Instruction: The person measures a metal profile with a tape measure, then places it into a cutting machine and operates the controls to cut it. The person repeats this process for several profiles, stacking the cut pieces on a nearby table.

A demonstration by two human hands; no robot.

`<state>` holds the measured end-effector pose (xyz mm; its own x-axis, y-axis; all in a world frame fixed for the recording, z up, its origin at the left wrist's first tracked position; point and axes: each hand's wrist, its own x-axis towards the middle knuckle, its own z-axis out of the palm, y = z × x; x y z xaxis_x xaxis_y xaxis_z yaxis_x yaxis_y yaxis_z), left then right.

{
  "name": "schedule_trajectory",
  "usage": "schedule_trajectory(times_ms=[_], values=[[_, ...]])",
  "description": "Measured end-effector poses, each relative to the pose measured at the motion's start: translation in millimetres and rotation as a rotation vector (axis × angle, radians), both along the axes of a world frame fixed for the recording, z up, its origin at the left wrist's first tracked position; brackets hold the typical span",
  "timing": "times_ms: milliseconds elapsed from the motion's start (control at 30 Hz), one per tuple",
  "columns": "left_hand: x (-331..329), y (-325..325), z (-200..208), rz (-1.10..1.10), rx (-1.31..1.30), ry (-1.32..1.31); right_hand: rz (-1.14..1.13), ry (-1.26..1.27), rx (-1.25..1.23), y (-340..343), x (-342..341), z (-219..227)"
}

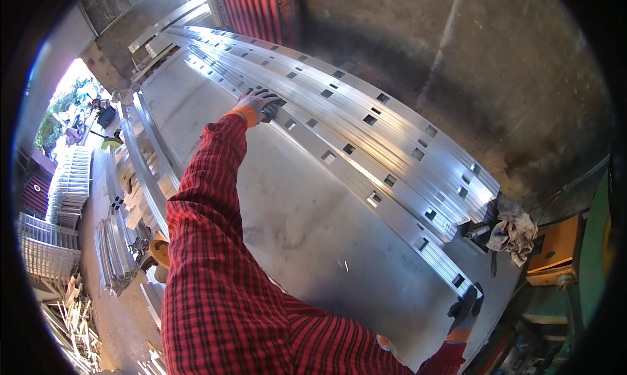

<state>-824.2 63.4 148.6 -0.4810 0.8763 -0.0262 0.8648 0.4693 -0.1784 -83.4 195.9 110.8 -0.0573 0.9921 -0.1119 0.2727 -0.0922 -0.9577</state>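
Observation:
A long silvery metal bar [441,265] with square cut-outs lies lengthwise along the near side of a row of similar slotted bars [400,132]. At its near right end, my right hand [464,315], in a dark glove with an orange cuff, has its fingers closed around the tip. Farther along the bar, my left hand [258,105] reaches out in a matching glove, fingers bent over the metal; part of its grip is hidden. Under the bars is a broad grey metal tabletop [281,199].
A crumpled rag [514,231] sits by the bars' right ends, near an orange box [554,250] and green machinery [597,244]. A wall [496,68] stands behind. On the left are metal rails [140,159], wire racks [68,186] and scattered thin strips [73,323].

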Motion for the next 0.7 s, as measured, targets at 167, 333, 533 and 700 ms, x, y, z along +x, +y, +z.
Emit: schedule_trajectory(times_ms=[167,333,533,700], values=[[-24,9,-2,0.153,0.001,0.011,0.036,0.04,-0.014,13,-47,3],[-24,-2,-36,0.171,0.391,-0.008,0.032,0.177,-0.118,40,-59,-31],[96,32,-29,-0.465,0.279,-0.139,0.047,0.248,-0.1,47,-67,-33],[112,63,-38,-0.426,0.115,-0.042,0.027,0.233,-0.061,43,-62,-39]])
